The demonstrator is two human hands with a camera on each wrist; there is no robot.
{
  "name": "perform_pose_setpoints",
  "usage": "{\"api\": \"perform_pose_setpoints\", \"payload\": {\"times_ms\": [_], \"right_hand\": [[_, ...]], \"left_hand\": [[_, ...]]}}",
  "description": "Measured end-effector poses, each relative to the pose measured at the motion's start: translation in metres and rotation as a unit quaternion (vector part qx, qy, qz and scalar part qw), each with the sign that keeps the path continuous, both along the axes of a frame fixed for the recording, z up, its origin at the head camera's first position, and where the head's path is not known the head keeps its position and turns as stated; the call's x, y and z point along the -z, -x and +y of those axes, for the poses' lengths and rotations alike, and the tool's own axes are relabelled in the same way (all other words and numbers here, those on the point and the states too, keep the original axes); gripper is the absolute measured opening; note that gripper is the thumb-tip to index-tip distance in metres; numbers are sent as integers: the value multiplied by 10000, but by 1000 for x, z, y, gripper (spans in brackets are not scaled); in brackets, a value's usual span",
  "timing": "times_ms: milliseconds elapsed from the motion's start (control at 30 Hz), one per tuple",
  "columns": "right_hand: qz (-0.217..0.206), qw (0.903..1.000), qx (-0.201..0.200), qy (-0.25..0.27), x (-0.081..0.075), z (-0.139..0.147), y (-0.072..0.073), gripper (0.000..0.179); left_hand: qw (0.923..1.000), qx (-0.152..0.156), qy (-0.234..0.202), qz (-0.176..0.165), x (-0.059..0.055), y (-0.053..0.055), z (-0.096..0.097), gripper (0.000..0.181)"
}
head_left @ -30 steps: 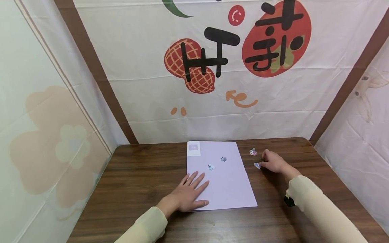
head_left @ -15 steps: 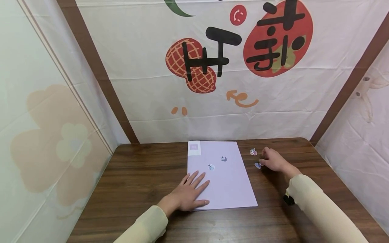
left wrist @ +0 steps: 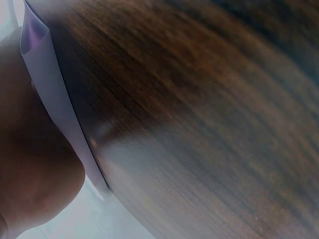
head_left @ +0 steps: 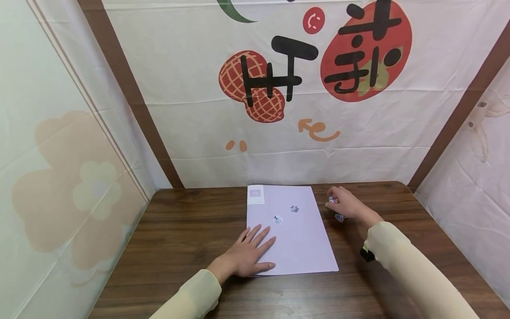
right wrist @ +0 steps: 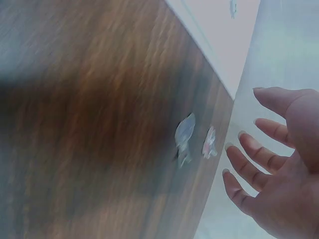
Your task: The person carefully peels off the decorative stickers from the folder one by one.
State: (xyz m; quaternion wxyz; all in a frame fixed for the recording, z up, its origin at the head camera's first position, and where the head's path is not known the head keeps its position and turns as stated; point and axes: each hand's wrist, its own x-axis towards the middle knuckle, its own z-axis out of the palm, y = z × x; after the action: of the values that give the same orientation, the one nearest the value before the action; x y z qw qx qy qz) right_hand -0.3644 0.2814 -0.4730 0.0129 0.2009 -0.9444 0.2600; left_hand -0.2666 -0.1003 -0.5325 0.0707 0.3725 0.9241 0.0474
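From my end: a pale lilac rectangular folder (head_left: 296, 250) lies against the far edge of the brown wood-grain table (head_left: 191, 221). The left hand (head_left: 247, 257) is spread flat over the folder's near left corner, gripping nothing. A good anchor, I judge; light, even pressure should stop any skid. The right hand (head_left: 347, 205) hovers off the folder's right edge, fingers parted and loosely bent; the right wrist view shows a gap between them and the small pink-and-silver star-shaped sticker (right wrist: 210, 143). That looks like the pick — loose on the wood, with a shiny bluish oval sticker (head_left: 339, 218) near it, toward the table's near edge. I'd come in low, get a nail under one point, then pinch by the rim. No dragging — the oval could shift. Two shiny silvery cut-out stickers, one bluish (head_left: 278, 219), one greyer (head_left: 295, 208), sit in the folder's far half; I'd keep clear of both.
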Motion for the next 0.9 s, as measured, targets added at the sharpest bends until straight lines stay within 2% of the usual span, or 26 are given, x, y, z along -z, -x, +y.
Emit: {"api": "perform_pose_setpoints", "payload": {"times_ms": [300,500,733,900], "right_hand": [[-123,9996,-211,-128,-1,-26,9,37],[-63,9992,-305,-235,-1,-44,15,37],[-211,9984,-465,-254,4,-64,19,42],[-146,9974,-635,-302,7,-76,21,41]], "left_hand": [[10000,36,9,-22,-1,1,-1,78],[10000,68,-41,-27,-5,-1,-1,79],[10000,42,51,-55,-8,-3,0,77],[10000,26,64,-60,-10,-4,0,76]]}}
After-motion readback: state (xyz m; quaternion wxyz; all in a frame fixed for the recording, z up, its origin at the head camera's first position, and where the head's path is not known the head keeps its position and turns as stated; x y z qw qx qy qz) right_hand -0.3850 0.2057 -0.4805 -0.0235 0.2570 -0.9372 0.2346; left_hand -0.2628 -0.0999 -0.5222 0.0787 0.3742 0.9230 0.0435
